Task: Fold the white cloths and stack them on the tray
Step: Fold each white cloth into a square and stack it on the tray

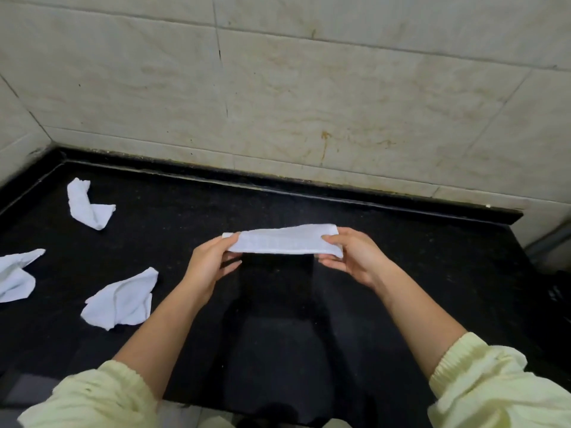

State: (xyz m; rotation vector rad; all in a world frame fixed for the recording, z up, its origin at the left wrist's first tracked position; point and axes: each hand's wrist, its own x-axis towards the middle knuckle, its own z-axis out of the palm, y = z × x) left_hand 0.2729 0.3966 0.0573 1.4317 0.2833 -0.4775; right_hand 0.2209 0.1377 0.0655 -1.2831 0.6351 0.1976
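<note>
- Black stone counter [185, 242]: fills the lower half of the frame, tiled wall [309, 88] behind it. No tray shows anywhere in view, so where my stack is to go I cannot tell.
- Pale-green sleeves [92, 396]: pushed up both forearms at the bottom corners, well clear of the work.
- Loose white cloths, three, all crumpled on the counter at the left of the frame: one at lower left [122, 299], one cut by the left edge [15, 274], one at upper left [88, 203]. All unfolded, well apart from my hands.
- Folded cloth [285, 240]: a long narrow band at frame centre, held level above the counter, stretched between both hands.
- Left hand [210, 261]: thumb and fingers pinched shut on the band's left end; a short tip pokes out past the pinch.
- Right hand [352, 256]: pinched shut on the right end, thumb on top, fingers beneath.
- Risks, as I judge them: layers held only at the ends may slide apart or sag in the middle if tension drops; bringing the ends together unevenly would give a skewed fold; the protruding left tip may spring loose.
</note>
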